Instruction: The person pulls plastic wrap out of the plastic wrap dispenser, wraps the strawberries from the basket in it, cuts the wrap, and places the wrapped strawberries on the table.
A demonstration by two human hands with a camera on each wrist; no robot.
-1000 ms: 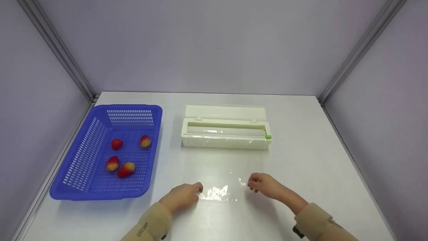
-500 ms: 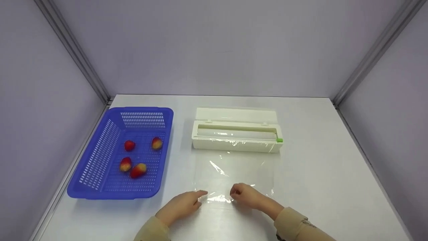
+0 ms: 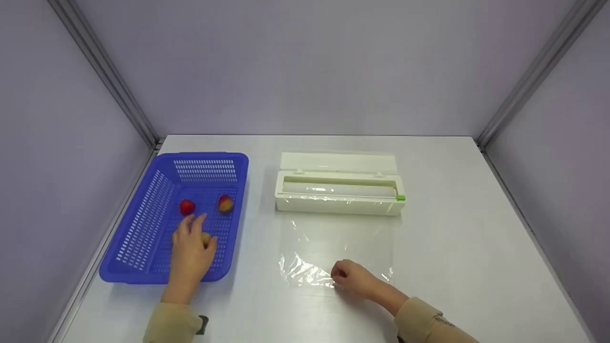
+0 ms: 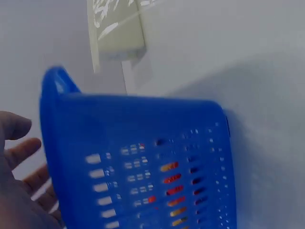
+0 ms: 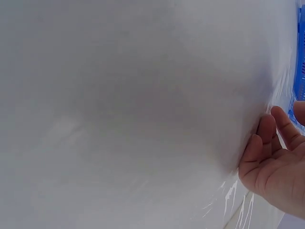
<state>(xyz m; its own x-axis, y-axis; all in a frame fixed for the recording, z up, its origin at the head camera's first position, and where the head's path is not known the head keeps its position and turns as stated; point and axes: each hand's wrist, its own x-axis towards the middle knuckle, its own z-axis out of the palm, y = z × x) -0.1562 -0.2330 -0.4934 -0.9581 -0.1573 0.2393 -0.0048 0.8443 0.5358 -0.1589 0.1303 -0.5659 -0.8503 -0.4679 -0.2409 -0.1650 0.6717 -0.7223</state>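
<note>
Over the blue plastic basket (image 3: pixel 107 271) in the head view, my left hand (image 3: pixel 190 250) reaches in with its fingers spread. A red-and-yellow fruit (image 3: pixel 205 238) shows between its thumb and fingers, and the hand hides what else lies below it. Two more small fruits, one red (image 3: pixel 187 207) and one red-and-yellow (image 3: pixel 225 204), lie farther back. At the front edge of a pulled-out sheet of cling film (image 3: pixel 305 271), my right hand (image 3: pixel 357 278) holds the film with curled fingers; the exact contact is hard to see.
A cream cling film box (image 3: pixel 339 206) stands behind the sheet with its lid (image 3: pixel 338 162) raised, a white roll (image 3: pixel 338 189) inside and a green slider (image 3: pixel 401 197) at its right end. White table (image 3: pixel 452 228) surface extends to the right. Walls enclose the back and sides.
My left hand has left the film's front left corner and moved left into the basket. The right hand has shifted left along the film's edge, then stayed nearly still.
</note>
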